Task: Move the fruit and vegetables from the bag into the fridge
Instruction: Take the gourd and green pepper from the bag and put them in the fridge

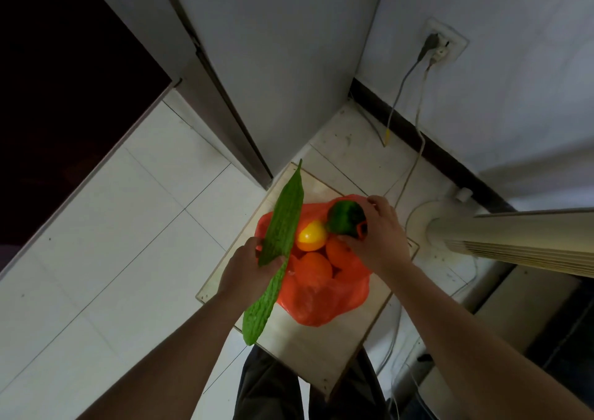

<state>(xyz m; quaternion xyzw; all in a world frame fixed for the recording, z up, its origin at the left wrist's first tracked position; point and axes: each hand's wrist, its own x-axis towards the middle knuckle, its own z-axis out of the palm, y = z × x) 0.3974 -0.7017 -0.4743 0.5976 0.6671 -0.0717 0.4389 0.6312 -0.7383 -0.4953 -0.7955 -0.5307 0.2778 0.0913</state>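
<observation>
An orange plastic bag (324, 300) lies open on a small pale stool (308, 352) in front of me. Inside it I see a yellow fruit (311, 236) and two oranges (313, 268). My left hand (247, 271) grips a long bumpy green bitter gourd (276, 252) around its middle, holding it slantwise over the bag's left edge. My right hand (379, 236) holds a round dark green fruit (345, 218) above the bag's far right corner. The grey fridge (273, 66) stands behind the stool with its doors closed.
A dark cabinet or door (64, 98) fills the left. A white tower fan (514, 239) leans in from the right, its round base (427, 214) on the floor. Cables (414, 149) run from a wall socket (440, 50) down beside the stool. White floor tiles (112, 243) lie to the left.
</observation>
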